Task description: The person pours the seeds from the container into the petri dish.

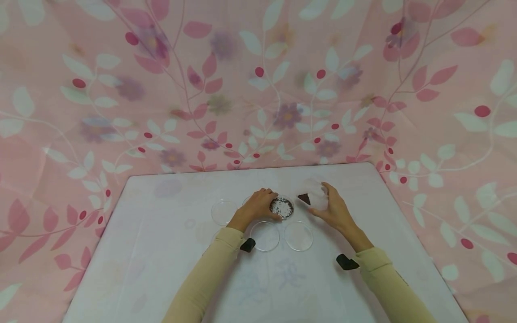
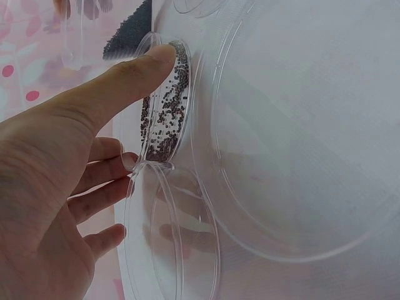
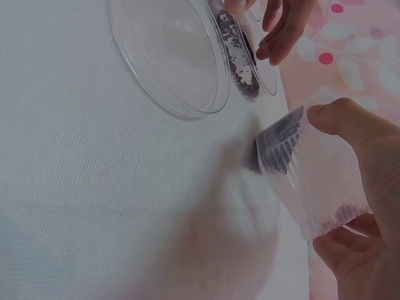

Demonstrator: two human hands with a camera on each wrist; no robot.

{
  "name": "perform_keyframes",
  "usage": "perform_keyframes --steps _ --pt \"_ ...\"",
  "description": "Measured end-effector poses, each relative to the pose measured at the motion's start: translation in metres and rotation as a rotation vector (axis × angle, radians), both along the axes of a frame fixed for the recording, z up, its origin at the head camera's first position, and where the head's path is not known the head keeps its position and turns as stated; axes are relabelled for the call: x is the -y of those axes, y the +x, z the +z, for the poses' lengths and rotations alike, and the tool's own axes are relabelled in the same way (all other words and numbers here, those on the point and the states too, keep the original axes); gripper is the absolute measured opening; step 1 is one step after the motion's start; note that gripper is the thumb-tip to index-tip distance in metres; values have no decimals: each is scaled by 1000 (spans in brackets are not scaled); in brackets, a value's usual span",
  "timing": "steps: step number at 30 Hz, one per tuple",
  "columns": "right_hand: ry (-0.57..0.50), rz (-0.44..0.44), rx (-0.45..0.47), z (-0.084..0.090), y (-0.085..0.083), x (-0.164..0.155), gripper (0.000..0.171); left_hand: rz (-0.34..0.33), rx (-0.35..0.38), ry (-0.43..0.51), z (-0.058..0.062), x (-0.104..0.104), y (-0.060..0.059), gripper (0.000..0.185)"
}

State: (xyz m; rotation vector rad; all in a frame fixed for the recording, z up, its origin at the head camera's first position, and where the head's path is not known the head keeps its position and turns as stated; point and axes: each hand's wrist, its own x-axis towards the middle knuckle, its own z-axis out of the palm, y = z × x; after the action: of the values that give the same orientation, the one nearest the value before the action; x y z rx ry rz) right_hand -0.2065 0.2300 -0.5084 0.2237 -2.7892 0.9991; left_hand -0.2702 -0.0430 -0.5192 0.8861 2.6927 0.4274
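Thumb on seed dish (image 1: 281, 207) rim (empty dishes (image 1: 264, 236) crowd near edge).

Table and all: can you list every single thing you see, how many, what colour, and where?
Seed dish: one, clear with dark and white seeds, middle of the table, under the left fingers.
Empty dishes: at least three, clear, around the seed dish.
Cup: one, clear with dark seeds at its bottom, tilted right of the seed dish.
Table: one, white.
Curtain: pink with leaves, behind the table.
Left hand: holds the seed dish.
Right hand: grips the cup.
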Motion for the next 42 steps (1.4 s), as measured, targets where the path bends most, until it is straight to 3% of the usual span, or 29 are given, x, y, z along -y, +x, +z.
perform_keyframes --steps 9,26,42 --pt "-137 -20 44 -5 1 -7 97 4 3 -10 3 0 2 87" --pt "-274 -56 206 -15 5 -18 98 7 -10 0 0 -1 1 87" --pt "-283 -70 268 -22 7 -23 101 15 1 -2 1 0 2 88"
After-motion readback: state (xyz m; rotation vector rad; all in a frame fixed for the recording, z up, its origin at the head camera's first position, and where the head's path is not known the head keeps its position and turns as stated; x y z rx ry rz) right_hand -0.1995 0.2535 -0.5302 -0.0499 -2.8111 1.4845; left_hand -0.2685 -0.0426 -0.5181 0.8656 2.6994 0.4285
